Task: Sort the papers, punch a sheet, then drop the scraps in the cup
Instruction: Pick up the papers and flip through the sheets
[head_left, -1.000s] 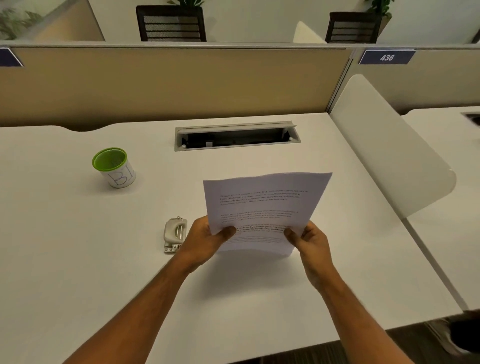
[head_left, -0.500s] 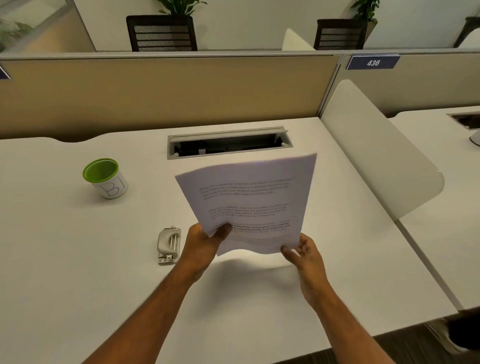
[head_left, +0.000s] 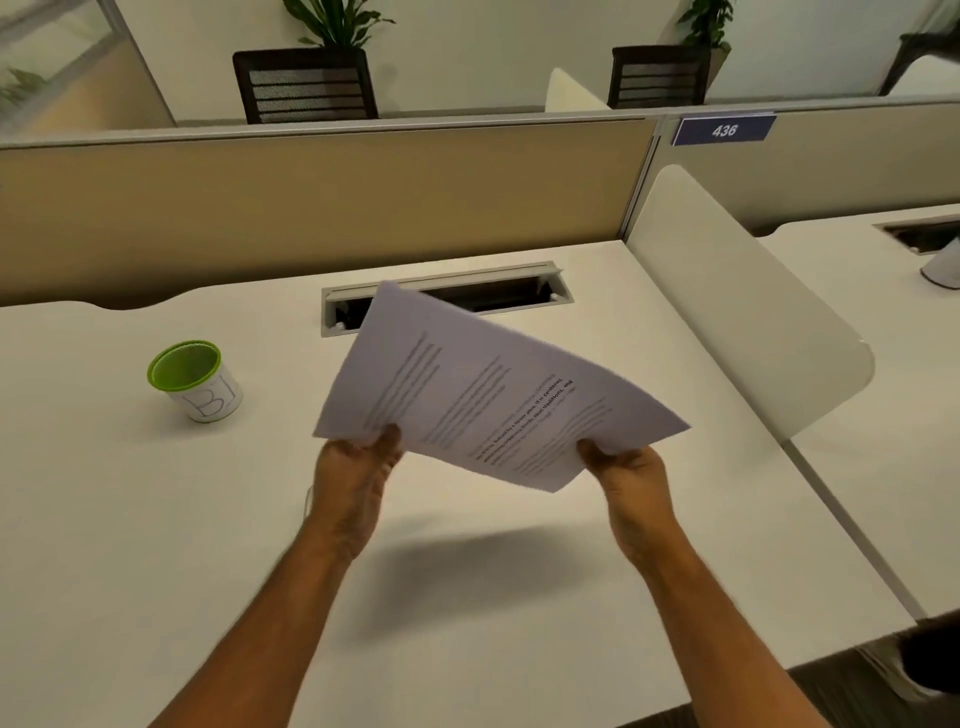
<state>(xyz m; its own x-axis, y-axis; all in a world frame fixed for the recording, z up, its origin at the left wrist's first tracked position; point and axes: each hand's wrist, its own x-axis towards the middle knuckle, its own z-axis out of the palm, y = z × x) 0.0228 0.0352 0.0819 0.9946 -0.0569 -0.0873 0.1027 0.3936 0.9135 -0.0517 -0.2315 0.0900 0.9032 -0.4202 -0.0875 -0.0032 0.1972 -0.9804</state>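
Note:
I hold printed white papers (head_left: 483, 395) in the air above the white desk (head_left: 156, 545), turned so one corner points away from me. My left hand (head_left: 353, 478) grips their near left corner and my right hand (head_left: 628, 478) grips their near right edge. A white paper cup (head_left: 195, 382) with a green inside and rim stands on the desk to the left, apart from both hands. The hole punch is hidden behind my left hand; only a sliver shows at its left side.
A metal cable slot (head_left: 519, 291) is set into the desk behind the papers. A tan partition (head_left: 311, 208) closes the back. A white curved divider (head_left: 737, 322) stands along the right edge. Chairs and plants stand beyond the partition.
The papers have turned clockwise and tipped flatter, lifted higher over the desk. Both hands moved apart along the near edge. My left hand now covers the hole punch.

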